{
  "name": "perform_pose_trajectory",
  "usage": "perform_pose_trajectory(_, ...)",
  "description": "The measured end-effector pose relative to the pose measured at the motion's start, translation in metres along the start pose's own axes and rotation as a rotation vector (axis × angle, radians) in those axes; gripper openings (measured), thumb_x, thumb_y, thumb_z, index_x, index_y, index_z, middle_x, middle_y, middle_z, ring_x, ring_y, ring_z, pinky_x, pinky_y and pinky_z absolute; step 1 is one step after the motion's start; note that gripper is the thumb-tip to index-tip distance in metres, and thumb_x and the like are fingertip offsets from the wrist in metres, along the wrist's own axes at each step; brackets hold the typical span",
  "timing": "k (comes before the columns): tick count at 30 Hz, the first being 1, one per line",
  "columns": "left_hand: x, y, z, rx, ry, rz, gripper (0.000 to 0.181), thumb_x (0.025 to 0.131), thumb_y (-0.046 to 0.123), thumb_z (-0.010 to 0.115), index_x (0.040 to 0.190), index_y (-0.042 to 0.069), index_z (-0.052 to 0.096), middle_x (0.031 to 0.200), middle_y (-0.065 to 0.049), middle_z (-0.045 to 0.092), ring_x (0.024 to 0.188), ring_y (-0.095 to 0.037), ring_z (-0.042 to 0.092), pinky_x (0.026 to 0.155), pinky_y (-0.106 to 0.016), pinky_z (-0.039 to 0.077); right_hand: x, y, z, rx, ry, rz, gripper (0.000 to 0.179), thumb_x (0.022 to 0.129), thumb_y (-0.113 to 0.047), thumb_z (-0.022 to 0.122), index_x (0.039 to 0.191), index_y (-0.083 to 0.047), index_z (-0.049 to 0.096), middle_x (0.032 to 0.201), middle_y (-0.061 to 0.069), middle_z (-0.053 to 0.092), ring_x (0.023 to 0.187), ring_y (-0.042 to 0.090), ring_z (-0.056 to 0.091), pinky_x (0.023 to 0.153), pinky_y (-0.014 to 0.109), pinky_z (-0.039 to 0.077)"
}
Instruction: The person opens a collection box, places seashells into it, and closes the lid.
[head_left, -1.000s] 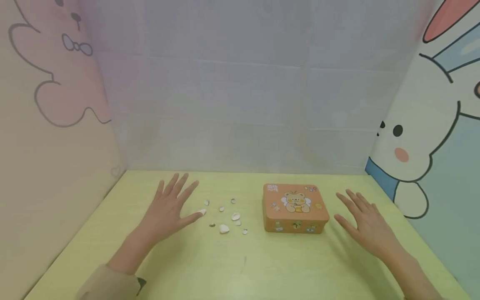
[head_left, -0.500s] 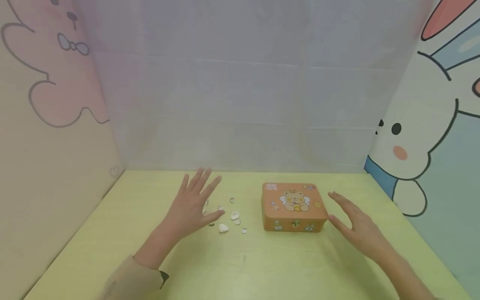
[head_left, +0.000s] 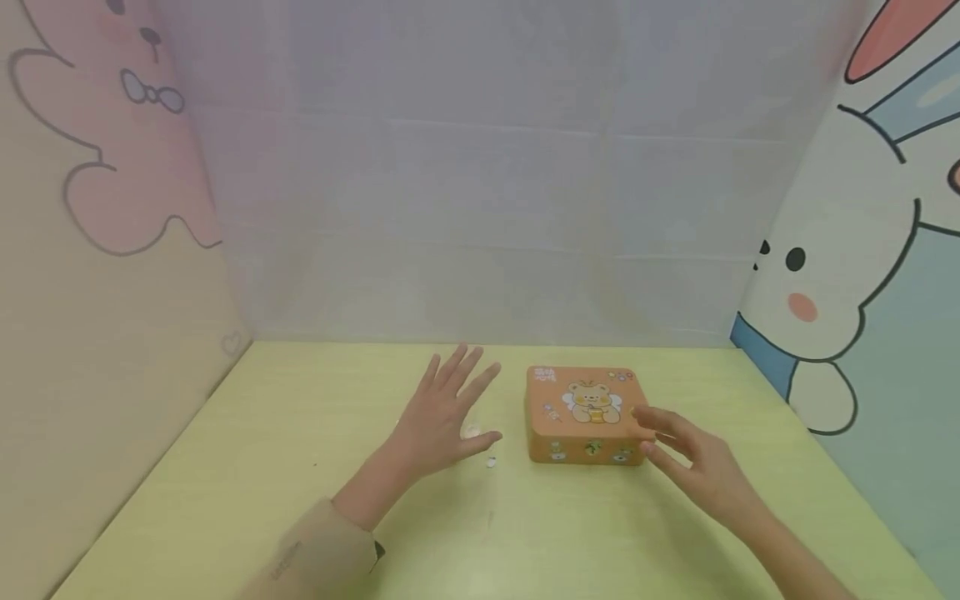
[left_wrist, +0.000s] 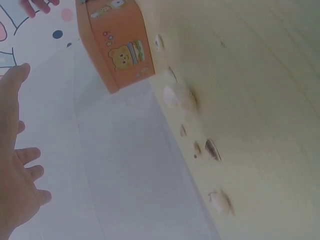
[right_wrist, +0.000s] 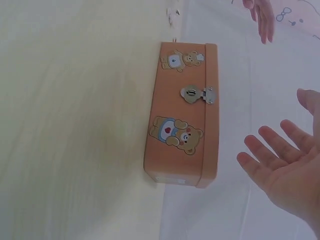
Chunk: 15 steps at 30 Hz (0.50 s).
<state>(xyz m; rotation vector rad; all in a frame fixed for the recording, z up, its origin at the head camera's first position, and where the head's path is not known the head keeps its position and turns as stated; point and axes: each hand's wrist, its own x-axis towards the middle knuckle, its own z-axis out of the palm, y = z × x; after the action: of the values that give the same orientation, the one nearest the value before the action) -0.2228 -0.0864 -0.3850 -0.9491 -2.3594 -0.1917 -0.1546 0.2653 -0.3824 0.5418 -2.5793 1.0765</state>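
An orange box [head_left: 551,421] with a bear printed on its lid stands closed on the table, right of centre. In the right wrist view its front carries a metal latch [right_wrist: 191,93]. My left hand [head_left: 435,421], fingers spread, hovers over several small shells and hides most of them in the head view. One pale shell [head_left: 491,462] shows beside the thumb. Seen from the left wrist, the shells [left_wrist: 212,149] lie scattered along the table. My right hand [head_left: 705,475] overlaps the box's right front corner in the head view, but the right wrist view shows a gap between them. Neither hand holds anything.
The pale yellow table [head_left: 300,500] runs back to a light grey cloth wall [head_left: 480,208]. Side walls with cartoon figures, among them a rabbit [head_left: 832,250], border it left and right.
My left hand has moved right, from beside the shells to over them. My right hand has come left to the box's corner. Box and visible shells stay put.
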Motion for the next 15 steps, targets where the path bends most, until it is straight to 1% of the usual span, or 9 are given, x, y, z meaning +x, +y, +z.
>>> perform_pose_trajectory(2, 0.004, 0.005, 0.005, -0.006, 0.012, 0.017, 0.085, 0.079, 0.056, 0.064, 0.147, 0.016, 0.032, 0.153, -0.014, 0.027, 0.143, -0.033, 0.019, 0.113, -0.056, 0.016, -0.001, 0.000, 0.005, 0.031, -0.011, 0.037, 0.037, 0.090, -0.013, 0.064, 0.127, -0.012, 0.057, 0.123, 0.006, 0.063, 0.107, -0.006, 0.056, 0.085, 0.012, 0.047)
perform_pose_trajectory(5, 0.010, 0.011, 0.011, -0.013, 0.012, 0.036, 0.086, 0.079, 0.057, 0.065, 0.147, 0.016, 0.032, 0.152, -0.015, 0.027, 0.141, -0.035, 0.021, 0.113, -0.056, 0.018, 0.000, -0.001, 0.011, 0.114, -0.052, 0.080, 0.034, 0.091, -0.013, 0.063, 0.125, -0.009, 0.058, 0.119, 0.009, 0.065, 0.104, 0.000, 0.060, 0.082, 0.017, 0.051)
perform_pose_trajectory(8, 0.015, 0.016, 0.018, -0.010, -0.023, 0.044, 0.087, 0.079, 0.058, 0.064, 0.148, 0.017, 0.029, 0.153, -0.014, 0.025, 0.142, -0.036, 0.021, 0.113, -0.056, 0.018, 0.002, -0.002, 0.016, 0.218, -0.114, 0.150, 0.034, 0.092, -0.015, 0.061, 0.124, -0.008, 0.058, 0.119, 0.010, 0.065, 0.105, 0.007, 0.062, 0.082, 0.019, 0.051)
perform_pose_trajectory(11, 0.020, 0.019, 0.022, -0.009, -0.063, 0.056, 0.088, 0.079, 0.059, 0.063, 0.149, 0.018, 0.027, 0.154, -0.014, 0.023, 0.142, -0.035, 0.019, 0.113, -0.054, 0.018, 0.003, -0.002, 0.020, 0.327, -0.175, 0.264, 0.035, 0.092, -0.019, 0.062, 0.125, -0.008, 0.057, 0.122, 0.011, 0.063, 0.107, 0.013, 0.062, 0.084, 0.018, 0.050)
perform_pose_trajectory(13, 0.022, 0.021, 0.025, -0.029, -0.081, 0.071, 0.088, 0.079, 0.056, 0.065, 0.148, 0.018, 0.028, 0.154, -0.014, 0.023, 0.142, -0.035, 0.019, 0.113, -0.054, 0.019, 0.003, -0.002, 0.022, 0.389, -0.217, 0.330, 0.038, 0.092, -0.021, 0.062, 0.126, -0.005, 0.056, 0.124, 0.015, 0.061, 0.107, 0.014, 0.062, 0.085, 0.019, 0.050)
perform_pose_trajectory(15, 0.025, 0.023, 0.027, -0.049, -0.102, 0.089, 0.087, 0.078, 0.054, 0.068, 0.148, 0.017, 0.030, 0.154, -0.013, 0.023, 0.142, -0.034, 0.019, 0.114, -0.053, 0.019, 0.003, 0.000, 0.025, 0.448, -0.254, 0.378, 0.041, 0.092, -0.021, 0.062, 0.126, 0.000, 0.055, 0.125, 0.019, 0.059, 0.107, 0.013, 0.062, 0.085, 0.021, 0.051)
